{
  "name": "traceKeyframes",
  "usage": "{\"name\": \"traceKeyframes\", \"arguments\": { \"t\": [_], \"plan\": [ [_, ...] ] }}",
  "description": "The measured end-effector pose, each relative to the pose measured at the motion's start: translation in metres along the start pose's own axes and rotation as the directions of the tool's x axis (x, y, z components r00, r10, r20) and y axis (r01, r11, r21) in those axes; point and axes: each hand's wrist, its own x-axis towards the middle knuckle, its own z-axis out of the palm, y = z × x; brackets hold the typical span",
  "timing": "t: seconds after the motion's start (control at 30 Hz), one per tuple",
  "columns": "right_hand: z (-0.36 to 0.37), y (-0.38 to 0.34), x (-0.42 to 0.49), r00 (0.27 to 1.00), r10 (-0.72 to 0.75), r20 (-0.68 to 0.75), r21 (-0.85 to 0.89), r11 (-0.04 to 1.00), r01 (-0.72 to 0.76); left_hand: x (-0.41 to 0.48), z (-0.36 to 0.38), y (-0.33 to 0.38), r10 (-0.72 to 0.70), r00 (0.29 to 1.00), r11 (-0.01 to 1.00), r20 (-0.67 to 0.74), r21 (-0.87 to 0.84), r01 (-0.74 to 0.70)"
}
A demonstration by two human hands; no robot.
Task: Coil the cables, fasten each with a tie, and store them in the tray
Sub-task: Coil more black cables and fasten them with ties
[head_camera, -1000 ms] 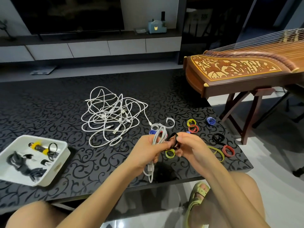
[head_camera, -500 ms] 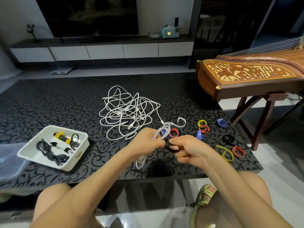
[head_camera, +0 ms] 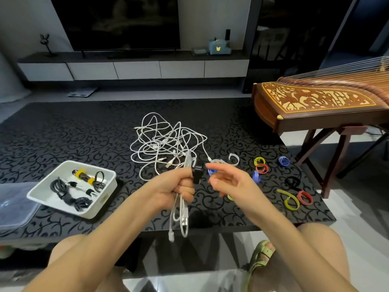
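Note:
My left hand [head_camera: 175, 189] grips a coiled white cable [head_camera: 181, 216] whose loops hang down below the fist over the table's near edge. A black tie [head_camera: 197, 174] is wrapped around the bundle just above my fingers. My right hand [head_camera: 228, 181] hovers just right of the tie, fingers spread and loose, holding nothing. A tangle of white cables [head_camera: 164, 144] lies on the table behind my hands. The white tray [head_camera: 105, 199] sits at the left with several black bundled cables and yellow-tied items inside.
Loose ties in blue [head_camera: 283, 161], red [head_camera: 304, 198], yellow [head_camera: 289, 200], black [head_camera: 292, 182] and white [head_camera: 234, 160] are scattered on the black patterned table [head_camera: 63, 140] at right. A clear plastic lid [head_camera: 14, 205] lies left of the tray. A wooden zither on a stand [head_camera: 315, 104] stands at right.
My right hand has let go of the black tie and opened, moving slightly right. The tie now sits closed around the white coil, which my left hand has raised more upright.

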Motion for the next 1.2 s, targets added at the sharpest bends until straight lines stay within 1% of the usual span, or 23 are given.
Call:
{"name": "traceKeyframes", "arguments": {
  "t": [0.07,0.17,0.2,0.23,0.3,0.37,0.47,0.57,0.63,0.7,0.77,0.87,0.93,1.0,1.1,1.13,1.2],
  "plan": [
    [0.008,-0.002,0.0,0.995,-0.094,-0.022,-0.01,0.996,0.093,-0.004,0.005,-0.002,-0.007,1.0,0.998,0.017,0.06,0.006],
    [0.01,-0.008,0.001,0.974,-0.226,-0.017,-0.178,0.959,0.219,-0.009,0.009,-0.004,0.04,0.998,0.968,0.043,0.244,-0.049],
    [0.01,-0.009,0.002,0.97,-0.244,-0.015,-0.208,0.949,0.235,-0.01,0.01,-0.005,0.057,0.996,0.957,0.062,0.281,-0.072],
    [0.009,-0.01,0.002,0.972,-0.234,-0.038,-0.187,0.957,0.223,-0.012,0.011,-0.005,0.078,0.993,0.941,0.086,0.322,-0.102],
    [0.009,-0.013,0.004,0.985,-0.124,-0.117,0.024,0.991,0.128,-0.015,0.012,-0.006,0.137,0.984,0.879,0.113,0.444,-0.173],
    [0.006,-0.014,0.005,0.991,0.002,-0.136,0.231,0.972,0.03,-0.018,0.012,-0.007,0.192,0.973,0.822,0.126,0.521,-0.23],
    [0.003,-0.013,0.005,0.986,0.137,-0.092,0.384,0.919,-0.092,-0.02,0.012,-0.007,0.245,0.956,0.784,0.164,0.546,-0.294],
    [0.006,-0.014,0.005,0.957,0.273,-0.094,0.51,0.839,-0.189,-0.02,0.013,-0.011,0.308,0.936,0.759,0.171,0.549,-0.35],
    [0.012,-0.016,0.003,0.952,0.296,-0.074,0.609,0.77,-0.192,-0.019,0.015,-0.013,0.363,0.918,0.737,0.158,0.554,-0.387],
    [0.019,-0.013,0.0,0.966,0.251,-0.064,0.64,0.753,-0.154,-0.02,0.019,-0.013,0.392,0.907,0.713,0.151,0.574,-0.404],
    [0.023,-0.01,-0.002,0.976,0.185,-0.114,0.64,0.765,-0.071,-0.023,0.02,-0.012,0.387,0.911,0.714,0.142,0.578,-0.394],
    [0.024,-0.009,-0.006,0.982,0.081,-0.172,0.619,0.784,0.043,-0.025,0.019,-0.009,0.358,0.929,0.791,0.093,0.498,-0.355],
    [0.025,-0.01,-0.011,0.988,-0.003,-0.156,0.507,0.858,0.083,-0.026,0.019,-0.007,0.321,0.944,0.836,0.075,0.446,-0.32],
    [0.024,-0.011,-0.013,0.984,-0.078,-0.161,0.355,0.926,0.131,-0.028,0.02,-0.007,0.294,0.951,0.833,0.092,0.463,-0.303],
    [0.021,-0.017,-0.01,0.966,-0.115,-0.231,0.137,0.979,0.149,-0.03,0.02,-0.008,0.267,0.951,0.825,0.156,0.473,-0.309],
    [0.02,-0.018,-0.008,0.958,-0.115,-0.264,0.107,0.983,0.147,-0.031,0.021,-0.008,0.271,0.946,0.816,0.179,0.478,-0.324],
    [0.021,-0.019,-0.007,0.956,-0.078,-0.282,0.165,0.978,0.129,-0.032,0.023,-0.007,0.314,0.927,0.774,0.204,0.51,-0.375]
  ]
}}
